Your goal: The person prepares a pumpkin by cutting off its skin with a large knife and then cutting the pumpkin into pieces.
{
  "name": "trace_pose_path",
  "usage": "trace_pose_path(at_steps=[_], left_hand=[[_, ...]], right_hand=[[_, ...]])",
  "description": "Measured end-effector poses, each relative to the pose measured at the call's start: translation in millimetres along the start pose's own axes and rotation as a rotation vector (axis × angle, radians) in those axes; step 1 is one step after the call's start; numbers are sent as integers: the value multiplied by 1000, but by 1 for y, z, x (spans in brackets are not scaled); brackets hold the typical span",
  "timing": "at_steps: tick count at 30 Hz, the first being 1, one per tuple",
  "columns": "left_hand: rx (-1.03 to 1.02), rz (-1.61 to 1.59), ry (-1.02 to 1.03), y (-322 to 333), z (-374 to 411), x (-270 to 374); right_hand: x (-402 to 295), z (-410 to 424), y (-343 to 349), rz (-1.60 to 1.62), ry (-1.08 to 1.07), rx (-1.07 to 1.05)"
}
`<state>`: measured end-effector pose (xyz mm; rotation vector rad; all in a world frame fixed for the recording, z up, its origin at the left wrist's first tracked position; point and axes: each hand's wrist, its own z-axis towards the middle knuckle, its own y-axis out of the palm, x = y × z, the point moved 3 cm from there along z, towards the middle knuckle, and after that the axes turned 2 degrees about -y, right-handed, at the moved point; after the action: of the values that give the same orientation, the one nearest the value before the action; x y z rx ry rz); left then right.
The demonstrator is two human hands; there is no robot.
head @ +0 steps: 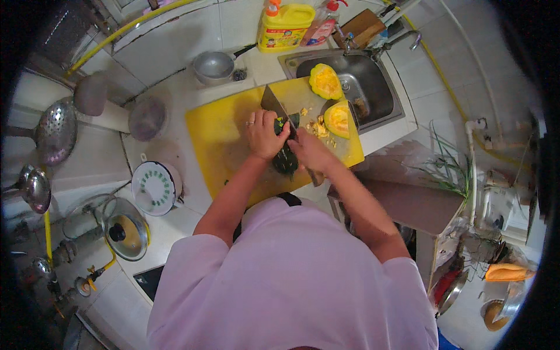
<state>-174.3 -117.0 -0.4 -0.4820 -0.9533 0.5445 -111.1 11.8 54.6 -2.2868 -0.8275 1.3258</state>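
A cleaver (274, 104) stands blade-down in a dark green-skinned squash piece (285, 159) on a yellow cutting board (218, 131). Gripping the cleaver is my right hand (311, 151), on the near side of the blade. My left hand (267, 135), with a ring on one finger, holds the squash piece down just left of the blade. To the right lie two cut squash pieces, one farther back (326, 82) and one nearer (337, 119), their orange flesh showing. Squash seeds and pulp (320, 129) are scattered beside them. The fingers partly hide the cut.
The board's back right corner overhangs a steel sink (396, 105) with a faucet (393, 43). Behind stand a yellow jug (284, 30) and a saucepan (214, 65). Left are an enamel pot (155, 188) and a glass lid (127, 232). Green onions (455, 170) lie at right.
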Motion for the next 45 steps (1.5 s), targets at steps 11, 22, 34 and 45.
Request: trace_pose_path(at_steps=[11,22,34,45], left_hand=[[98,15,-60,1,-13,-4],[101,-85,-35,7,-14,-8],[171,-270,-134,-12,-43,-37],[186,-610,-850,-19,-109,-84]], right_hand=[[-18,-70,-13,-343,-42,-54],[25,-81,23,-377,65,-59],[101,-76,60,-359,-5,232],[101,-64,47,5,-21,120]])
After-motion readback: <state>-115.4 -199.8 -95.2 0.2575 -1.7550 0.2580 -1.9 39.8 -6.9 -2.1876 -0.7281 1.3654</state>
